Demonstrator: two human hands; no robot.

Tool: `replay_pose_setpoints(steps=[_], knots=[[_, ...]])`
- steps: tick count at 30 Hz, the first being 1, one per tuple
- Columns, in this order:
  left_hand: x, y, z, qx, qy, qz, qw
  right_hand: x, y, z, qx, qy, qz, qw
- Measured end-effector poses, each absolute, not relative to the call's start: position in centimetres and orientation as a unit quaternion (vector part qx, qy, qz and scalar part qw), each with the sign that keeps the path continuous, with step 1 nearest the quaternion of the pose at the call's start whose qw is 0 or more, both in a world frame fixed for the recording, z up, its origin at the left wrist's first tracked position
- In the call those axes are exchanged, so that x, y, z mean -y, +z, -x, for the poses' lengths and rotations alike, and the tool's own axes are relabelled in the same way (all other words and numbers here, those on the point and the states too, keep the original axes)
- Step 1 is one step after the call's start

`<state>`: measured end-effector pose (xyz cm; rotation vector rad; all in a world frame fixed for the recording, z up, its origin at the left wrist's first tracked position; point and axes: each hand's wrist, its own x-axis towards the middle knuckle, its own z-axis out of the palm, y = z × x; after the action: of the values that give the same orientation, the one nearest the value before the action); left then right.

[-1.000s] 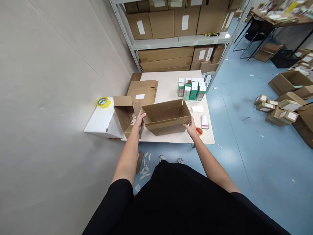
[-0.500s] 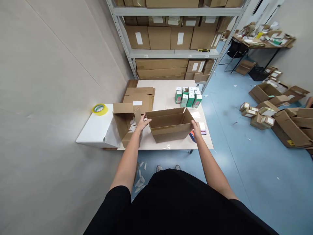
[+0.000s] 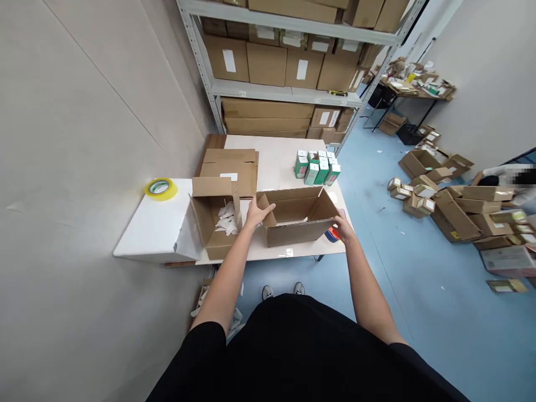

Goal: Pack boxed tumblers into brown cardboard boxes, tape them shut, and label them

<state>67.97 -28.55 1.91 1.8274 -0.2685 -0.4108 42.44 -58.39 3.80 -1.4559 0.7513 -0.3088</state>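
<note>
An open cardboard box is at the front of the table, between my two hands. My left hand grips its left end, with the thumb along a flap there. At the opposite end, my right hand is closed on the box's right edge. Part of a blue and orange round object shows beside that hand; I cannot make out its kind. Just left of the held box is another open cardboard box with crumpled white paper scraps inside.
Green and white small boxes stand grouped at the table's right. Flattened cardboard lies at the back left. A yellow tape roll rests on a white surface. Shelving rises behind; cartons and a person are at far right.
The held box has come down and turned slightly, its left end flap now showing by my left hand. My view has swung right, bringing a person at the far right into sight.
</note>
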Motion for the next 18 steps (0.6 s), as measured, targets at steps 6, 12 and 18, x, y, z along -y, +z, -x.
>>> replay_pose_setpoints(steps=[6,12,18], knots=[[29.6,-0.4,-66.4,0.180,-0.150,-0.811,0.537,57.5,3.2,-41.7,-0.356,-0.181,0.659,0.637],[29.2,-1.7,-66.5,0.173,-0.161,-0.808,0.540,57.0,3.0,-41.2,-0.346,-0.182,0.672,0.629],[29.5,-1.6,-66.6,0.169,-0.167,-0.812,0.534,57.8,2.9,-40.5,-0.321,-0.145,0.703,0.618]])
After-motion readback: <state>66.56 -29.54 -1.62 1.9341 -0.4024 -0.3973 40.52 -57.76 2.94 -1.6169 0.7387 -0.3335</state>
